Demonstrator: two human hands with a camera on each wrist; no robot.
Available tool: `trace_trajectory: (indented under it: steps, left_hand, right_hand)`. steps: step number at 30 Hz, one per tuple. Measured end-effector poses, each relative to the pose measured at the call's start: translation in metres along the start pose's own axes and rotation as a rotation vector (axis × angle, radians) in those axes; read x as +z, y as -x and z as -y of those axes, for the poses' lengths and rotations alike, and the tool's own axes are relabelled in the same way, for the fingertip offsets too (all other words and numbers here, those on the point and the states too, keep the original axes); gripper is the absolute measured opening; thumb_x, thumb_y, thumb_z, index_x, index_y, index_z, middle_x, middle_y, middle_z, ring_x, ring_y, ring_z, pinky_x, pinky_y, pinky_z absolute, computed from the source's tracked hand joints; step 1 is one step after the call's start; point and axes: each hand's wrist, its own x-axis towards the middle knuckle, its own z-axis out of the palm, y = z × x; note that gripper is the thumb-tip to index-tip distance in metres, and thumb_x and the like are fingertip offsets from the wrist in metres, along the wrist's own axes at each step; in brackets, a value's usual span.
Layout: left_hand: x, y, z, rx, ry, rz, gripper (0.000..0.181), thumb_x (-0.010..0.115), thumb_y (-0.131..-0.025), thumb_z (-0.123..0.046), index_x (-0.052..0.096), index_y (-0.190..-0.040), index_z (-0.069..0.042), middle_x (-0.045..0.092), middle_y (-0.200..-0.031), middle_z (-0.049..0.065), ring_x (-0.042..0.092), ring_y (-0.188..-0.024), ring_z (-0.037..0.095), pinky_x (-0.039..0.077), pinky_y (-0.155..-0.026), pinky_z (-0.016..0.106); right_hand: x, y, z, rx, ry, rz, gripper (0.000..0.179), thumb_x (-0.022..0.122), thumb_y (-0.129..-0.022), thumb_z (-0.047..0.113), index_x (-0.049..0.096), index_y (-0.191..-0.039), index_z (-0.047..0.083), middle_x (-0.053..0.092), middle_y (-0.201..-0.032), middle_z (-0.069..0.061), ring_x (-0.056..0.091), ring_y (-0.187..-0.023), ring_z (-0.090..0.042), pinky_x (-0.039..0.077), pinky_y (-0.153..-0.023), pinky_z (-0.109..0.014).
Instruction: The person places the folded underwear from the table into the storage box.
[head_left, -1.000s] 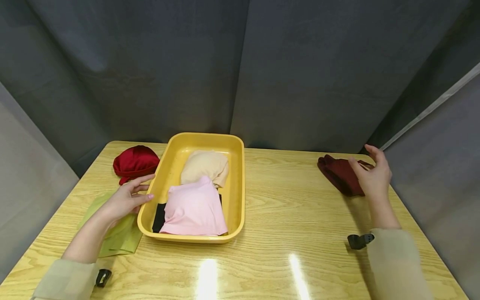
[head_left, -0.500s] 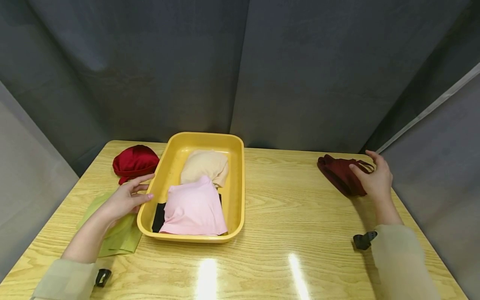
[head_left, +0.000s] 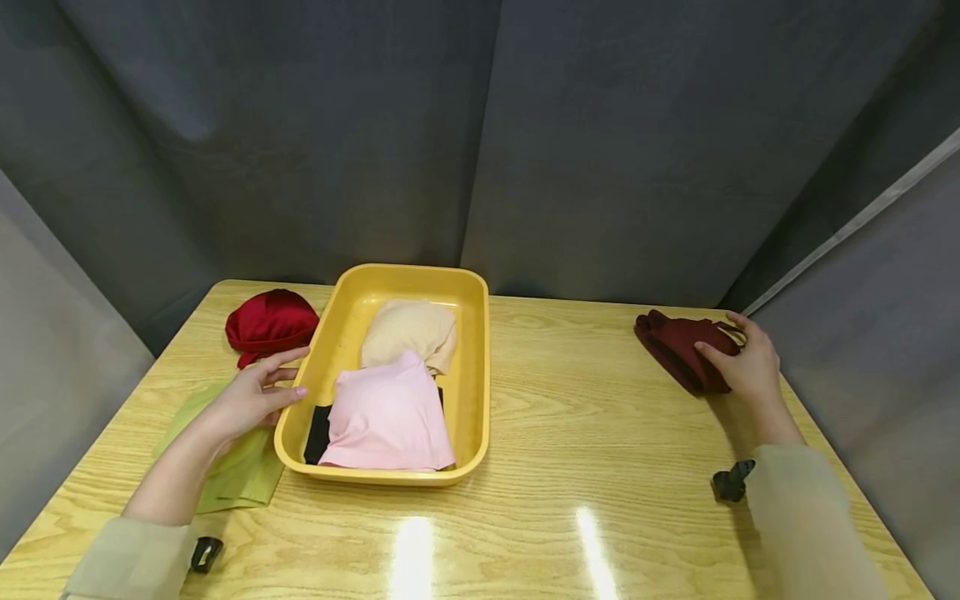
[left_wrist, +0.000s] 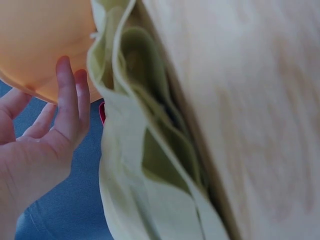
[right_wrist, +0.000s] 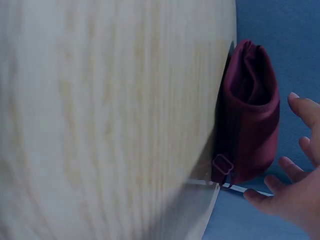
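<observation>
Head view: my right hand (head_left: 750, 367) is at the strap end of the maroon garment (head_left: 682, 354), which lies folded on the far right of the table (head_left: 577, 417). My thumb and fingers are spread around that end, not curled tight; the right wrist view shows gaps between fingers and cloth, so I take it that I have no grip yet. My left hand (head_left: 255, 400) is loosely open too, its fingers touching the left side of the yellow tray (head_left: 480, 375) without clutching it.

As far along as I can judge, the tray is partly filled: a beige garment (head_left: 408, 329) lies toward its far end, a pink garment (head_left: 390, 417) nearer me, and a black piece (head_left: 318, 437) shows from under the pink one, mostly hidden. Outside it remain the maroon garment, well apart to the right, and, left of the tray, a red garment (head_left: 273, 321) and a green cloth (head_left: 240, 492). Whether those two belong in this work, I cannot tell.
</observation>
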Motion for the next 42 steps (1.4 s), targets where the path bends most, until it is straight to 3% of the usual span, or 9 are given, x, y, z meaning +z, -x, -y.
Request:
trace_trajectory:
  steps: [9,17,19,21,24,26,39,42]
  left_hand:
    - [0.000,0.000,0.000,-0.006,0.000,0.001,0.067,0.061,-0.092,-0.018,0.027,-0.149,-0.013,0.040,-0.135,0.028,0.061,-0.094,0.023,0.054,-0.070,0.032]
    - [0.000,0.000,0.000,-0.011,0.008,0.002,0.068,0.061,-0.092,-0.018,0.026,-0.149,-0.013,0.039,-0.135,0.028,0.061,-0.095,0.023,0.055,-0.071,0.033]
    - [0.001,0.000,0.000,-0.012,0.011,0.003,0.068,0.062,-0.092,-0.018,0.026,-0.149,-0.013,0.039,-0.135,0.028,0.061,-0.095,0.023,0.055,-0.071,0.033]
    - [0.001,0.000,0.000,-0.013,0.012,0.004,0.067,0.061,-0.092,-0.017,0.026,-0.149,-0.012,0.039,-0.135,0.028,0.061,-0.094,0.023,0.055,-0.071,0.033]
    - [0.000,0.000,-0.001,-0.015,0.010,0.005,0.067,0.061,-0.092,-0.017,0.026,-0.149,-0.012,0.039,-0.135,0.028,0.061,-0.093,0.022,0.054,-0.071,0.033]
    - [0.000,0.000,-0.001,-0.017,0.010,0.006,0.067,0.061,-0.092,-0.017,0.026,-0.149,-0.012,0.039,-0.135,0.028,0.061,-0.093,0.022,0.054,-0.071,0.033]
    - [0.000,-0.001,-0.002,-0.020,0.007,0.002,0.067,0.061,-0.093,-0.017,0.026,-0.149,-0.013,0.039,-0.136,0.028,0.060,-0.094,0.022,0.054,-0.070,0.032]
    - [-0.001,0.000,-0.002,-0.020,0.003,0.002,0.067,0.061,-0.092,-0.017,0.026,-0.149,-0.013,0.038,-0.137,0.028,0.060,-0.095,0.023,0.054,-0.070,0.032]
  right_hand:
    - [0.003,-0.003,-0.008,0.009,-0.048,0.106,0.086,0.066,-0.088,0.032,0.014,-0.151,0.004,0.029,-0.145,-0.030,0.031,-0.127,-0.051,0.030,-0.098,-0.061]
    - [0.004,-0.006,-0.016,0.110,-0.092,0.196,0.098,0.064,-0.088,0.039,-0.003,-0.151,0.006,0.012,-0.151,-0.031,0.028,-0.128,-0.053,0.033,-0.097,-0.061]
    - [0.004,-0.006,-0.018,0.128,-0.104,0.208,0.100,0.064,-0.087,0.041,-0.004,-0.151,0.005,0.015,-0.150,-0.032,0.032,-0.126,-0.050,0.041,-0.091,-0.052]
    - [0.004,-0.007,-0.019,0.138,-0.116,0.219,0.100,0.064,-0.087,0.042,-0.003,-0.151,0.004,0.020,-0.146,-0.033,0.035,-0.123,-0.047,0.046,-0.083,-0.036]
    - [0.004,-0.007,-0.022,0.145,-0.133,0.232,0.100,0.065,-0.086,0.043,0.000,-0.150,0.002,0.026,-0.140,-0.035,0.038,-0.118,-0.044,0.040,-0.068,-0.016]
    - [0.004,-0.007,-0.023,0.149,-0.151,0.242,0.100,0.065,-0.086,0.043,0.001,-0.150,0.001,0.027,-0.137,-0.036,0.039,-0.116,-0.043,0.037,-0.063,-0.011]
    - [0.009,-0.011,-0.032,0.178,-0.171,0.255,0.101,0.069,-0.083,0.040,0.005,-0.149,-0.001,0.022,-0.139,-0.033,0.038,-0.117,-0.042,0.037,-0.071,-0.017]
    - [0.009,-0.011,-0.032,0.189,-0.192,0.262,0.101,0.069,-0.084,0.038,0.003,-0.149,-0.001,0.019,-0.143,-0.033,0.035,-0.121,-0.043,0.042,-0.079,-0.026]
